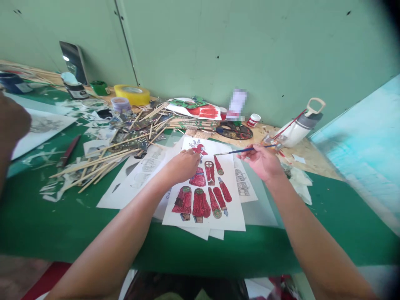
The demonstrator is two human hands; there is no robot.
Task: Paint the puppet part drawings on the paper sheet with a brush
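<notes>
A white sheet (233,221) carries painted red puppet-like parts: a hooded head, a torso, skirts and several limb pieces. My left hand (184,166) rests on the sheet's upper left, fingers extended beside the red head and partly covering the parts there. Between the fingertips of my right hand (265,164) is a thin paintbrush (233,151) with a dark blue handle. Its tip points left, close to the top of a narrow red piece (218,164); whether it touches the paper I cannot tell. Under the sheet lie more papers (114,196) with pencil drawings.
Wooden sticks (100,164) and scraps lie left. Behind are yellow tape (133,95), paint jars (100,88), a dark palette (234,131) and a small red-and-white pot (253,120). A white bottle (295,131) stands right. Another person's blurred arm (12,125) enters at the left edge.
</notes>
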